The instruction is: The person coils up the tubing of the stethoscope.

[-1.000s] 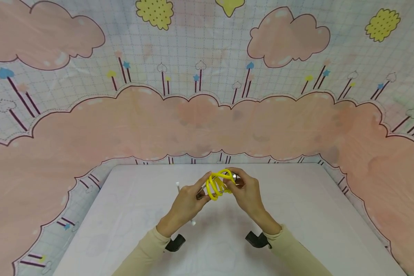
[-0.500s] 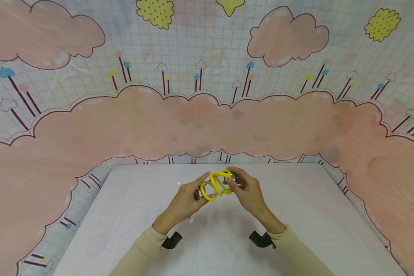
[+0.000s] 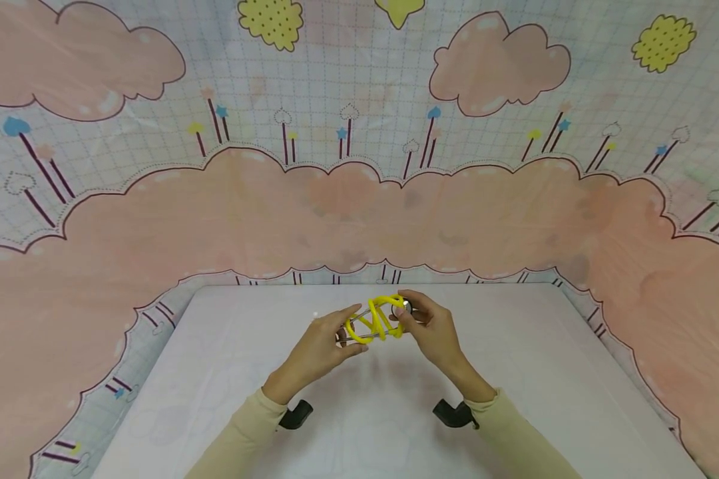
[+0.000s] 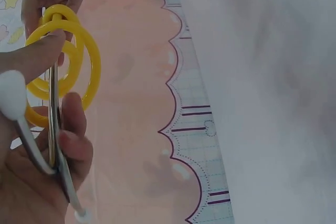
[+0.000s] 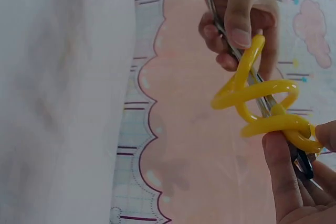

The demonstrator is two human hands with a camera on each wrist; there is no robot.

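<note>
Between the two hands, held up over the table, is a stethoscope with yellow tubing (image 3: 358,339) coiled around its metal ear tubes (image 4: 54,103). My left hand (image 3: 311,347) holds the ear tube end, its fingers curled about the metal in the left wrist view. White ear tips (image 4: 11,95) stick out beside that hand. My right hand (image 3: 433,327) pinches the other end, where the round chestpiece (image 3: 404,308) sits close to the tubing. Its thumb and fingers press on the last yellow loop, as the right wrist view shows. Part of the chestpiece is hidden by the fingers.
A white table (image 3: 515,359) spreads below the hands. Behind it hangs a printed cloth (image 3: 311,219) with pink clouds. A black wrist mount (image 3: 453,414) sits under the right wrist, and another black mount (image 3: 296,414) under the left.
The left hand has shifted slightly left and its thumb and index finger have spread apart. The yellow loops look more stretched out along the metal tubes. The right hand stays nearly in place.
</note>
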